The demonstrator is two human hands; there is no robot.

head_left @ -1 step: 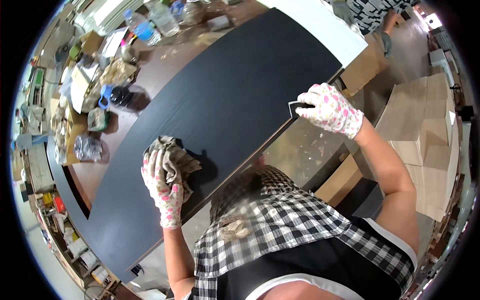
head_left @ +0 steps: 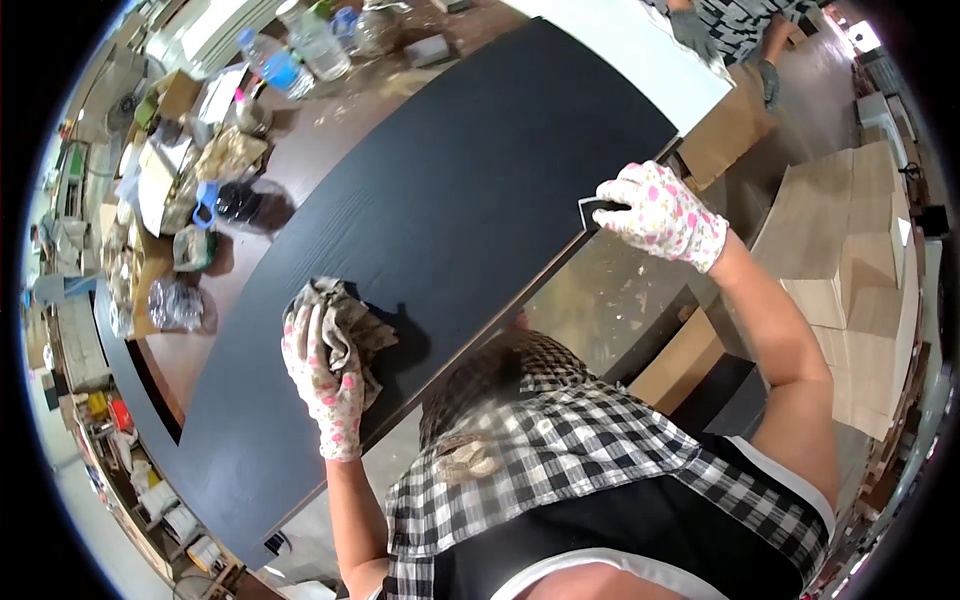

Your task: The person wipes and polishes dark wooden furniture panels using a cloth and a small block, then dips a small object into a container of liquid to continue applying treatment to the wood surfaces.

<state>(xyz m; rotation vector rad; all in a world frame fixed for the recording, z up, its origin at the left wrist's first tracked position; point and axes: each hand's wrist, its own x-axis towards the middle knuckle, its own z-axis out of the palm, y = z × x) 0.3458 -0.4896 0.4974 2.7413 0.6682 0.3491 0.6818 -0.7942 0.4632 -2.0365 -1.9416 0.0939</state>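
Observation:
A long black panel [head_left: 480, 170] lies slantwise across a brown worktable [head_left: 330, 120]. My left hand [head_left: 325, 385], in a white glove with pink dots, presses a crumpled grey-brown rag [head_left: 355, 320] flat on the panel's near part. My right hand [head_left: 660, 215], in the same kind of glove, grips the panel's near edge at a notched corner, fingers curled over the rim. My checked shirt and dark apron fill the lower middle of the view.
Plastic bottles [head_left: 300, 45], bags and small clutter [head_left: 215, 160] crowd the table's far left side. A white board [head_left: 640, 50] lies beyond the panel, where another person's gloved hand [head_left: 695, 30] rests. Cardboard boxes [head_left: 860, 270] stand stacked on the right.

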